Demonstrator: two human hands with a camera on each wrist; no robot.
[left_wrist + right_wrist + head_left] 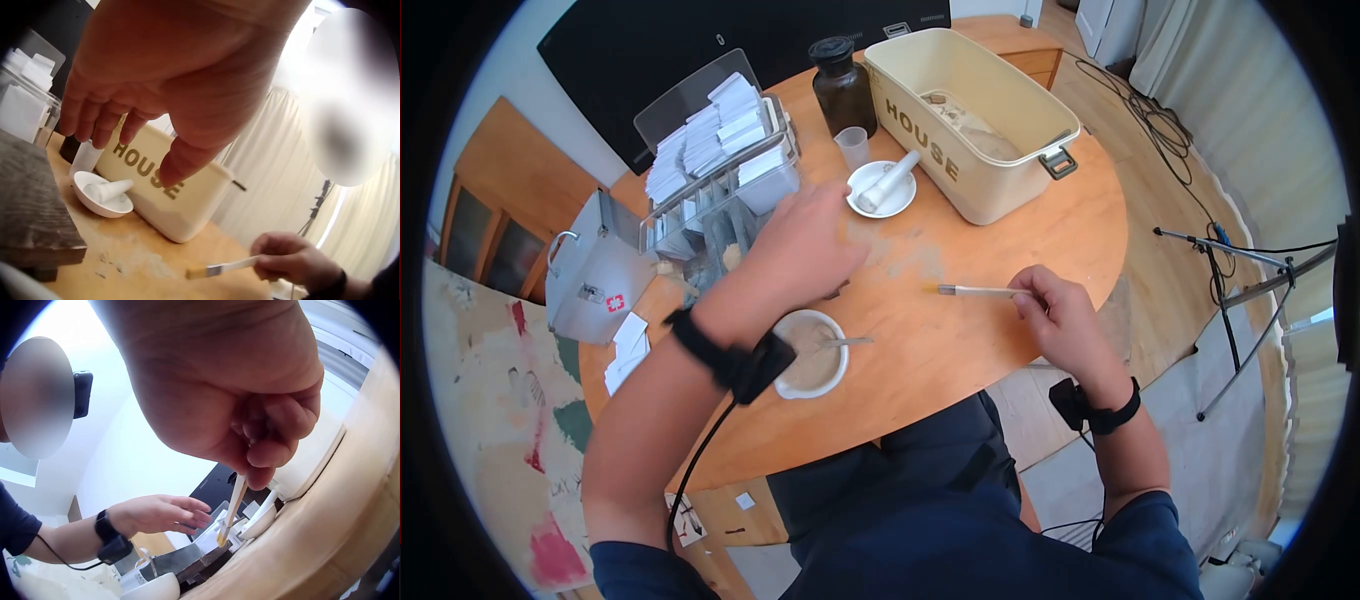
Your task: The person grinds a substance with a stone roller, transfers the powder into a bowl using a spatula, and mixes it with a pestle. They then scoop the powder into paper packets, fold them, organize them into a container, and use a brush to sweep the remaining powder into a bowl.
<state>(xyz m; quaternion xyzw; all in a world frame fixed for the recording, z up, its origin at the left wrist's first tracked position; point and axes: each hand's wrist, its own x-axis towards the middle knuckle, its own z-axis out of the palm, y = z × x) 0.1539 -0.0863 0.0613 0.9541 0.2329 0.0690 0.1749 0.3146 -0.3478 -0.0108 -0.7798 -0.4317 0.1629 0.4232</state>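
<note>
My right hand (1055,318) pinches the pale handle of a flat brush (985,291), its yellowish bristles pointing left over the table. Pale powder (910,258) is smeared on the wood beyond the bristles. My left hand (805,245) hangs over the table with relaxed fingers and holds nothing; in the left wrist view its palm shows bare. Below it stands a dark wooden block (34,206), mostly hidden in the head view. Near the left fingertips, a small white dish (908,203) bears a white pestle (890,182). A white bowl (843,372) of brownish powder with a spoon (852,341) sits nearer my body.
A cream bin (1000,190) lettered HOUSE stands at the back, beside a dark jar (843,95) and a plastic measuring cup (853,147). On the left are a clear organizer (775,185) of white packets, a metal first-aid box (595,270) and white papers (630,350).
</note>
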